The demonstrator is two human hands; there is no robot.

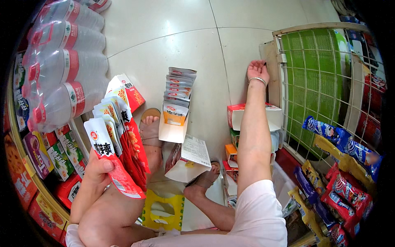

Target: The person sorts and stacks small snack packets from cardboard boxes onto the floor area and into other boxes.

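My left hand (pixel 99 173) grips a fanned stack of red-and-white snack packets (pixel 123 148), held upright over my left knee. My right hand (pixel 258 70), with a bracelet at its wrist, reaches far forward beside a wooden post (pixel 273 74). Its palm is turned up and its fingers are partly curled; whether they hold something is unclear. On the floor between my feet stands an open white carton (pixel 172 132) filled with a row of grey and orange packets (pixel 177 95). Behind my left hand sits a red-and-white box (pixel 134 95). An overturned carton (pixel 193 157) lies near my right foot.
Shrink-wrapped bottles (pixel 71 68) and shelves of boxed snacks (pixel 61 151) line the left. A wire rack (pixel 314 80) stands at right, with bagged snacks (pixel 345 197) nearer me. Several small cartons (pixel 231 154) are stacked under my right arm. Below me is a yellow stool (pixel 163 210).
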